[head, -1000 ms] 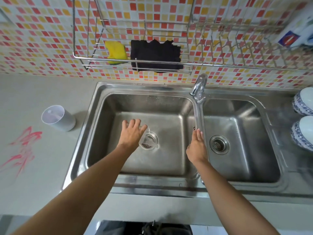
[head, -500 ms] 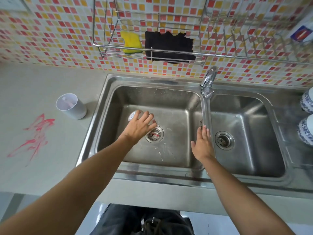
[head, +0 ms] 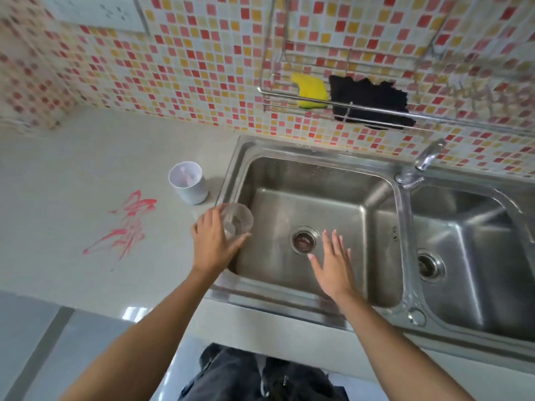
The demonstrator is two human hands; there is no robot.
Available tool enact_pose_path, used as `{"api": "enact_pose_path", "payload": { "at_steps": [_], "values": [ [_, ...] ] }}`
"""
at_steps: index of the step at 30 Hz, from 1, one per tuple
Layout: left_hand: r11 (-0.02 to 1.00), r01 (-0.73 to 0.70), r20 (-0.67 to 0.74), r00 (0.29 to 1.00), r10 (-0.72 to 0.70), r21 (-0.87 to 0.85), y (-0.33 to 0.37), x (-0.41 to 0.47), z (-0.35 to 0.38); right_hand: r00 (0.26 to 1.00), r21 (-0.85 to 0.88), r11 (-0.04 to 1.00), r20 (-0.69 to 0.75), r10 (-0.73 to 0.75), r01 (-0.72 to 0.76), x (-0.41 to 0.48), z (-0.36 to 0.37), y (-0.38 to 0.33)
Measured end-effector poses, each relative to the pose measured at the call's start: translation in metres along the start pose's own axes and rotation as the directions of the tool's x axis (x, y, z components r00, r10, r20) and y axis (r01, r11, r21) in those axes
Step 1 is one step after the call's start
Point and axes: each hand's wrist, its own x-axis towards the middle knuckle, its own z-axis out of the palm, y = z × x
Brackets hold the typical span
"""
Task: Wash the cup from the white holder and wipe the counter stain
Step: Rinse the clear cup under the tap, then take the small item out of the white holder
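Observation:
My left hand (head: 212, 241) grips a clear plastic cup (head: 236, 219) at the left rim of the left sink basin (head: 289, 180), its mouth tilted up and away. The white holder (head: 188, 182) stands on the counter just beyond, a short gap from the cup. A red smeared stain (head: 127, 224) marks the counter to the left of my hand. My right hand (head: 333, 261) hovers flat and empty over the basin, beside the drain (head: 304, 241).
A wire rack (head: 289, 94) on the tiled wall holds a yellow sponge (head: 311, 89) and a black cloth (head: 370, 102). The faucet (head: 419, 166) stands between the two basins. The right basin (head: 477, 256) lies at the right. The counter's front edge is near my body.
My left hand has carried the cup from the drain area leftward to the basin's left rim. My right hand moved from the divider into the left basin. The view swung left.

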Motion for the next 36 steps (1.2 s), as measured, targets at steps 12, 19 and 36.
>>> {"api": "enact_pose_path", "payload": {
  "at_steps": [12,19,36],
  "values": [
    [0.944,0.215,0.109,0.975,-0.193,-0.25,-0.109,0.009,-0.055,0.992,0.126,0.984,0.003,-0.127,0.125,0.013,0.046,-0.147],
    [0.942,0.062,0.01,0.998,-0.062,-0.331,-0.122,0.039,-0.08,0.986,0.342,0.925,-0.047,-0.158,0.165,0.05,0.024,-0.226],
    [0.767,-0.64,0.4,0.718,0.57,0.055,-0.126,0.197,-0.094,0.959,0.453,0.881,0.165,-0.232,0.136,0.129,0.01,-0.313]
  ]
}}
